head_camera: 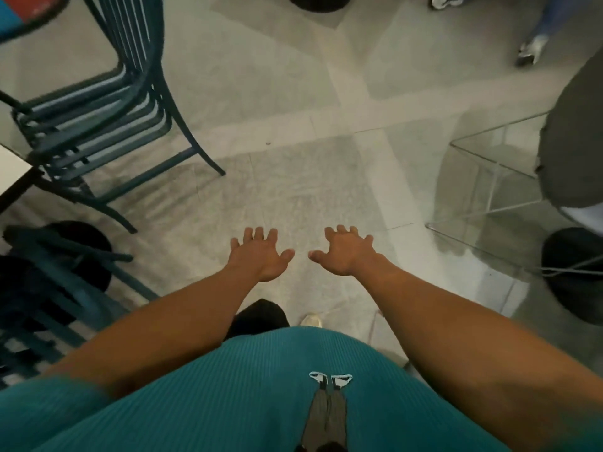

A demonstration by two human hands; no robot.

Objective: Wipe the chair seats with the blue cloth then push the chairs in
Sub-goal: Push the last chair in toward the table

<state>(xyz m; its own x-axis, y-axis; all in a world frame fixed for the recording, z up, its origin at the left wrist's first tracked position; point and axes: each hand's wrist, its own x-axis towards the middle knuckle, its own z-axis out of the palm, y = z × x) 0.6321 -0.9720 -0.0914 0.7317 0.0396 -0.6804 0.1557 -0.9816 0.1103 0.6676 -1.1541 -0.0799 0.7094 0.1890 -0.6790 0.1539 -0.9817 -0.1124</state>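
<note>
Floor (pixel 293 177): grey tiles, bare between the hands and the chair
Chair (pixel 98 119): blue slatted metal, upper left of the hands, well apart; a second chair (pixel 65 288) just left of the left arm
Glass table (pixel 496 177): right of the hands
Left hand (pixel 261 256): fingers spread, holding nothing
Right hand (pixel 346 252): fingers spread, holding nothing
Blue cloth: cannot tell where

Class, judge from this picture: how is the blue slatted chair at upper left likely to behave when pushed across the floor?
The blue slatted chair looks like thin metal tubing, so probably stiff and fairly light. Its slim legs on the smooth tiled floor should slide, perhaps scraping. Pushed high on the backrest, it might tip.
</note>
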